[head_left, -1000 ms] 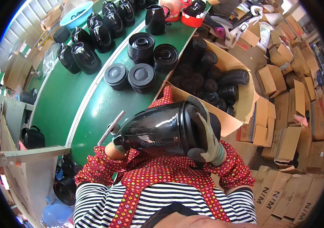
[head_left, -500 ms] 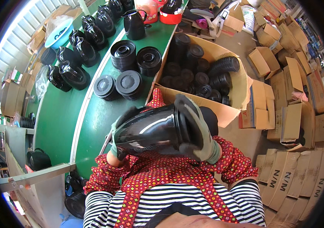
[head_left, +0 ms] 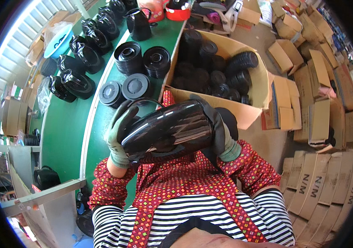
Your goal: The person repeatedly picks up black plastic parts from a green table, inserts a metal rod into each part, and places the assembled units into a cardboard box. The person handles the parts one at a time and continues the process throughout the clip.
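A glossy black jug (head_left: 170, 132) lies sideways between my two gloved hands, in front of my chest. Its thin curved handle (head_left: 148, 100) arches along the upper side. My left hand (head_left: 120, 129) grips the left end, fingers bent over it. At the right end, my right hand (head_left: 223, 134) presses round the jug, its dark palm side against the end; the fingertips are partly hidden. Just beyond stand stacks of round black lids (head_left: 136, 86) on the green table (head_left: 62, 136).
Several black jugs (head_left: 77, 84) stand in rows at the far left, near a light blue basin (head_left: 58, 41). A cardboard box (head_left: 242, 118) of black round parts adjoins the table. A red pot (head_left: 178, 15) sits at the back. Cartons (head_left: 319, 182) fill the right.
The jug has turned in my hands: its ridged right end has swung out of sight and its handle now shows on top. My left hand has shifted outward along the left end.
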Tool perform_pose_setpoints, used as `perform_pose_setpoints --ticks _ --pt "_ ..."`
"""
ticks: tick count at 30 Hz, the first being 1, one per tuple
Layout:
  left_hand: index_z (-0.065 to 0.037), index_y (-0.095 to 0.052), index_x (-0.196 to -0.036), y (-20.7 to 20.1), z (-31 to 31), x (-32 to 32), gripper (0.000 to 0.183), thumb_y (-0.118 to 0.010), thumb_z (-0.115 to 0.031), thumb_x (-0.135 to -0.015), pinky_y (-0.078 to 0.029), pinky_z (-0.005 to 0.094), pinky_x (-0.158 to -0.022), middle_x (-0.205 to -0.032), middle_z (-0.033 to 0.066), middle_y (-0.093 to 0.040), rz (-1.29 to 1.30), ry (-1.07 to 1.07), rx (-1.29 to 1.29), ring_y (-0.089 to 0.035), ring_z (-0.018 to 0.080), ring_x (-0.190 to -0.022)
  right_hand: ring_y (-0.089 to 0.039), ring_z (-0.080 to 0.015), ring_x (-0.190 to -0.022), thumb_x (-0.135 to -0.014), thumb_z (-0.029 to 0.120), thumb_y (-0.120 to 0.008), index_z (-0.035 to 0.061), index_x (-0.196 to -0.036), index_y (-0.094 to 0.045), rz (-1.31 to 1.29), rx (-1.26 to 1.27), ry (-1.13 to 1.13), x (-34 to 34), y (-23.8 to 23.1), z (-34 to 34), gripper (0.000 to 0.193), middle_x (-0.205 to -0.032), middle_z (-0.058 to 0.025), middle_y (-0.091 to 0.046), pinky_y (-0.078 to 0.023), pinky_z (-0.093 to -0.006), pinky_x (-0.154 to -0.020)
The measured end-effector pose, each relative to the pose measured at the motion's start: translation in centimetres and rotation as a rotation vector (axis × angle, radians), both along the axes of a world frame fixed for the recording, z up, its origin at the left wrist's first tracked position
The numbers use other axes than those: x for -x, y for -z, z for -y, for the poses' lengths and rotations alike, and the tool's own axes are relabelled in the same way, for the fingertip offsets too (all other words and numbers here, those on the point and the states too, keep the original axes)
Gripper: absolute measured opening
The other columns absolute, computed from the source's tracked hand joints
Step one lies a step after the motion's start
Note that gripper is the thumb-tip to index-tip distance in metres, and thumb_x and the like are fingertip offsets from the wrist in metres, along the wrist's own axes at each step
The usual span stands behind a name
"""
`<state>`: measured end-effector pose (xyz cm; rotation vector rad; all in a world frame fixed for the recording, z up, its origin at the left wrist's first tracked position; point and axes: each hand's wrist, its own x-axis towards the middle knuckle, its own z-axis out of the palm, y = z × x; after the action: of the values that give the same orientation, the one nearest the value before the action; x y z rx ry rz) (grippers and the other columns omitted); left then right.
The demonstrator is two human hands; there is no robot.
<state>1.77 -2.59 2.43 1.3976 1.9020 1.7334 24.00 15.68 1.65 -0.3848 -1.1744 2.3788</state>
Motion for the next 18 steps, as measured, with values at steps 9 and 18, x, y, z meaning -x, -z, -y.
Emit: perform_pose_setpoints --ticks 9,18 --pt "0.007 -0.064 -0.132 3.5 0.7 0.3 0.067 -0.093 -0.016 -0.077 -0.057 0.0441 -0.106 -0.140 0.0237 -0.065 0.079 0.001 -0.022 -0.068 0.0339 -0.124 -0.036 -0.0315 -0.154 -0.106 0.043 -0.061 0.0036 -0.166 -0.030 -0.161 -0.539 0.104 0.1 -1.7 -1.1 0.078 -0.168 -0.0183 -0.032 -0.030 -0.0451 -0.126" --pt "0.007 -0.061 -0.137 11.2 1.8 2.3 0.069 -0.093 -0.015 -0.078 -0.059 0.0438 -0.103 -0.134 0.0189 -0.070 0.073 0.283 0.222 -0.072 0.0301 -0.115 -0.031 -0.0413 -0.156 -0.088 0.049 -0.078 -0.0023 -0.161 -0.036 -0.287 -1.124 0.082 0.1 -1.2 -2.4 0.099 -0.168 -0.0256 -0.031 -0.025 -0.0498 -0.127"
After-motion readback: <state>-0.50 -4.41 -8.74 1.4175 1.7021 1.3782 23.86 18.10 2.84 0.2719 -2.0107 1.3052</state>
